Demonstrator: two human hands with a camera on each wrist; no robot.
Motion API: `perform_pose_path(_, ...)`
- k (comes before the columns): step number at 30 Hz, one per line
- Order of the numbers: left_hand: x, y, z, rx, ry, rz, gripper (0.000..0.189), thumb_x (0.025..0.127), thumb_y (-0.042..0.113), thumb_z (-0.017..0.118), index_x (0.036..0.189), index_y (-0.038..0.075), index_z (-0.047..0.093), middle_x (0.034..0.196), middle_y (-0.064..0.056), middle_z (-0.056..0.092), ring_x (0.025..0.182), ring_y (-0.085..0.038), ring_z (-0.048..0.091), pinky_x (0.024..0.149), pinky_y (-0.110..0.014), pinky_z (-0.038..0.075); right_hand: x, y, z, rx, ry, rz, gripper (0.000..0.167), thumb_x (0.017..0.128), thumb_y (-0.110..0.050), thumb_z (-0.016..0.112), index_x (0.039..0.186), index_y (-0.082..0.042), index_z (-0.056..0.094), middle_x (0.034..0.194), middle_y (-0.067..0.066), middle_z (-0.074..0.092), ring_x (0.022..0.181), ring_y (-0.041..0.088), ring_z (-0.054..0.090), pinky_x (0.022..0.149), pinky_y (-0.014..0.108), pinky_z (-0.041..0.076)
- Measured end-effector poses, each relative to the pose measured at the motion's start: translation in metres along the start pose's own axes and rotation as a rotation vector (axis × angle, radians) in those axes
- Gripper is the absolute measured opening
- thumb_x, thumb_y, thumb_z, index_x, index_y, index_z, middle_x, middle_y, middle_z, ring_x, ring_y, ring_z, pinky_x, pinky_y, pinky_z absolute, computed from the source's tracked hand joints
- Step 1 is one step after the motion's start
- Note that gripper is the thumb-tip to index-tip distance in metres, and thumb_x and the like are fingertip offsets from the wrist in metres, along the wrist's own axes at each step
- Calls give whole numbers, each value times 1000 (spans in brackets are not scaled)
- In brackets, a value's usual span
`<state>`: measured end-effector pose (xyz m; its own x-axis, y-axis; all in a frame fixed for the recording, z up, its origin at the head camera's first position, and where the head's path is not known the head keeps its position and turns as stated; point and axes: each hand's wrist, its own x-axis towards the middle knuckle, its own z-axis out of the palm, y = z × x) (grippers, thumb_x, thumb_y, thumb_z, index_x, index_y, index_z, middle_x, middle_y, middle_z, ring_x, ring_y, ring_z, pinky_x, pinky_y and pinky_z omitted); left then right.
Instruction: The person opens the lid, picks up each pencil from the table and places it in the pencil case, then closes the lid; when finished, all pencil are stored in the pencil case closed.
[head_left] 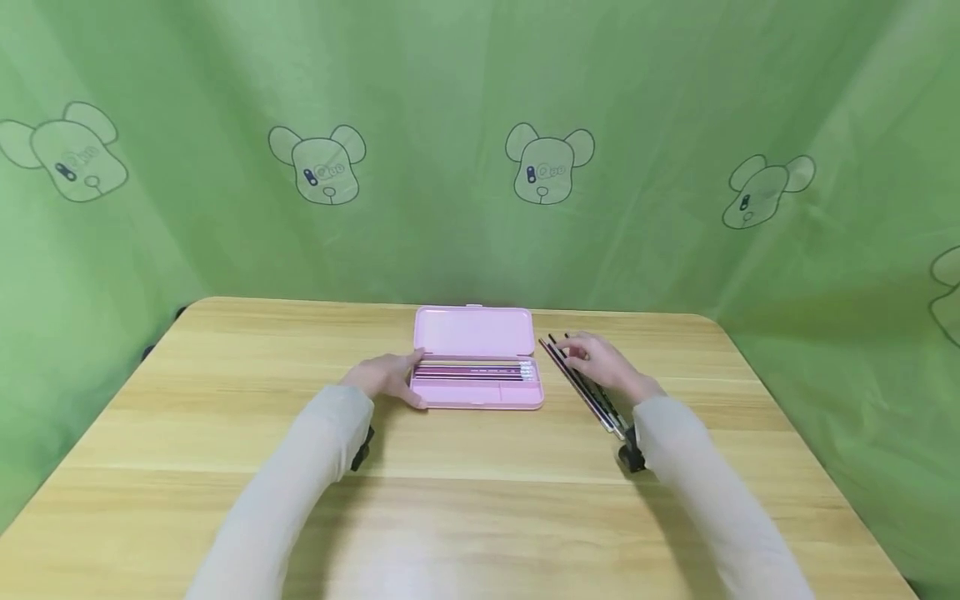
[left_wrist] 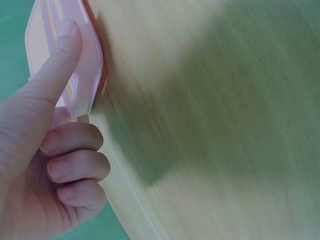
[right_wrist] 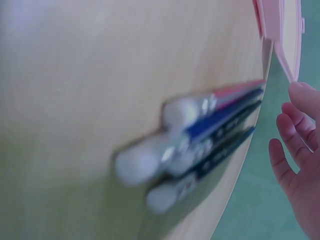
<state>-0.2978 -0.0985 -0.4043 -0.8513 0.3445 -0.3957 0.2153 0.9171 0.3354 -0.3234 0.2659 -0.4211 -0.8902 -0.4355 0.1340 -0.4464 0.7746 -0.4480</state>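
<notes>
A pink pencil case (head_left: 457, 395) lies open on the table, with a row of pencils (head_left: 468, 372) in its rear compartment, their white eraser ends to the right. My left hand (head_left: 382, 375) holds the case's left end between thumb and index finger; its other fingers curl in the left wrist view. To the right of the case, several loose pencils (head_left: 575, 386) lie slanted, eraser ends toward me. My right hand (head_left: 603, 364) hovers over their far ends with loosely bent fingers, apparently holding nothing. Close up, a blue pencil (right_wrist: 200, 126) shows among red and dark ones.
The case's lid (head_left: 474, 331) leans back near the far edge of the wooden table (head_left: 465, 517). Behind it hangs a green curtain (head_left: 435, 225) printed with bear heads. A dark wrist device (head_left: 632, 457) sits by the right sleeve, close to the loose pencils' near ends.
</notes>
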Motion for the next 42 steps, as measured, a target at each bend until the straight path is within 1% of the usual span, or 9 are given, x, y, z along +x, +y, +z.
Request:
perform_pose_path(4,-1,1,-2,16,-1,7,105,70,48,73,148,15,11,143,-22,31,129,-36,34,104,-49,31,-6,10,-6,8,1,25,34,86,-3,59,118,5,56,89,13,58,80,23,53,70,37,48)
perform_pose_path(10,-2,2,-5,32,-7,-4,105,70,50,71,148,16,9,144,-20,31,130,-34,33,105,-48,30,-14,23,-12,-7,7,31,34,85,-2,59,117,7,55,85,11,58,77,22,54,70,37,49)
perform_pose_path(17,-2,1,-4,16,-12,4,105,70,49,72,148,15,10,144,-22,30,130,-36,32,106,-48,30,-23,29,-12,61,-73,66,41,83,-3,61,121,10,50,82,10,59,75,20,55,70,34,50)
perform_pose_path(23,-1,0,-3,15,-3,4,105,70,50,72,148,16,10,144,-21,31,130,-36,33,105,-48,30,-27,32,-10,63,-91,88,45,83,-6,62,122,11,49,89,13,60,83,24,56,79,42,49)
perform_pose_path(27,0,0,-3,14,-6,-6,106,69,51,72,148,18,9,144,-20,30,130,-35,32,106,-47,29,-28,33,-11,51,-100,98,44,83,-7,62,120,13,49,91,16,60,85,26,55,80,43,49)
perform_pose_path(33,-1,0,-4,-3,-8,-6,105,69,50,73,148,17,10,144,-21,30,131,-35,32,106,-47,29,-28,32,-11,49,-122,95,42,82,-5,62,117,16,50,86,14,59,79,23,54,74,38,49)
perform_pose_path(35,-3,0,-4,-11,-11,-3,107,67,52,73,148,16,12,144,-21,30,131,-35,32,107,-46,28,-28,32,-11,45,-125,91,41,82,-3,61,116,16,49,84,14,59,78,23,54,73,37,49)
perform_pose_path(40,1,-2,0,-14,-8,3,108,66,52,73,148,16,12,144,-21,31,130,-35,33,106,-47,29,-27,32,-7,-7,-117,122,36,81,2,58,114,16,51,80,13,59,73,22,54,68,36,50)
perform_pose_path(42,2,-3,2,-10,-4,5,106,68,50,73,148,17,11,144,-21,31,130,-36,33,106,-48,29,-27,31,-6,-26,-114,143,35,80,4,56,113,15,51,79,13,58,70,21,53,65,35,49)
